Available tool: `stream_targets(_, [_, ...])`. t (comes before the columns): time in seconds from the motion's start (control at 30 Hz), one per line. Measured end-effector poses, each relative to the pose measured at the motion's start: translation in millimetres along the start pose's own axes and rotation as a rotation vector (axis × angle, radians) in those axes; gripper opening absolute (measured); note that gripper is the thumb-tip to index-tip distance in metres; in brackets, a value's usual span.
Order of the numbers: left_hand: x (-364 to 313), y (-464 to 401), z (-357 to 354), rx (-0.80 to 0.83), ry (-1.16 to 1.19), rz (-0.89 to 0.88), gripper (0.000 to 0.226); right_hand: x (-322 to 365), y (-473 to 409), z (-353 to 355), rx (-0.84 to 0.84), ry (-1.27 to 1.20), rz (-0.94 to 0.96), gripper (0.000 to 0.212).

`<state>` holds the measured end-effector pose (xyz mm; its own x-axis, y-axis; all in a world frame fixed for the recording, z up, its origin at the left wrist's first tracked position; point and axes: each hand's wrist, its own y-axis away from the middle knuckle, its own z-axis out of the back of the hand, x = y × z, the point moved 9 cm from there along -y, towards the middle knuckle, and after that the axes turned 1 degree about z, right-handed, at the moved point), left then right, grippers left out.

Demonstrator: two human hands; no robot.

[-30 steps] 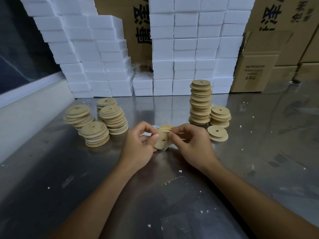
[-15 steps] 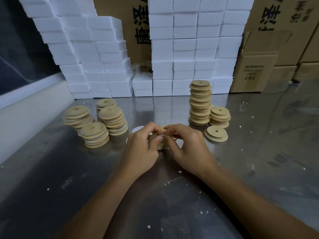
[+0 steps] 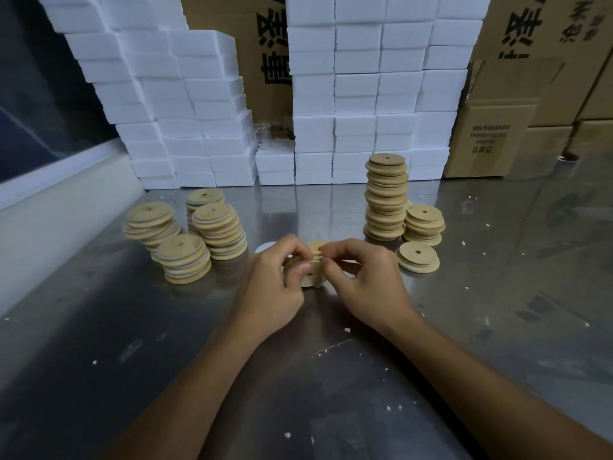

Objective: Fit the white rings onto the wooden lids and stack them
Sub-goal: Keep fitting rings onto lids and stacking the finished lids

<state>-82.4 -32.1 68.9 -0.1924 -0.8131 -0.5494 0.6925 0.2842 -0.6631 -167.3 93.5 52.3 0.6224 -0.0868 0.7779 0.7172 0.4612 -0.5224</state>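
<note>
Both hands meet at the table's middle around one round wooden lid (image 3: 310, 277) held on edge, with a thin white ring along its rim. My left hand (image 3: 275, 287) grips the lid's left side. My right hand (image 3: 363, 280) pinches the ring at the lid's top. Another lid (image 3: 316, 248) peeks out just behind the fingers. A white ring (image 3: 265, 248) lies flat on the table beside my left hand. Stacks of ringed lids (image 3: 217, 229) stand at the left. Stacks of plain lids (image 3: 386, 197) stand at the right.
The steel table (image 3: 166, 360) is dotted with white foam crumbs. White foam blocks (image 3: 358, 94) are piled along the back. Cardboard boxes (image 3: 494, 141) stand at the back right. A white ledge (image 3: 49, 210) runs along the left edge.
The lid has been turned in my hands and sits lower. My right fingers have shifted along the rim to its top, working the white ring.
</note>
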Motion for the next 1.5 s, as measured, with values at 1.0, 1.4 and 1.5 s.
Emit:
stream_targets(1.0, [34.9, 4.7, -4.8, -0.047, 0.399, 0.37, 0.034, -18.6, -4.6, -0.5, 0.069, -0.092, -0.122, 0.006])
stream_targets(1.4, [30.2, 2.8, -8.1, 0.03, 0.311, 0.301, 0.034, -12.4, -1.8, -1.4, 0.056, -0.048, -0.06, 0.003])
stream_targets(1.5, [27.9, 2.4, -10.7, 0.076, 0.263, 0.269, 0.034, -7.8, -0.1, -2.3, 0.058, -0.036, -0.023, 0.003])
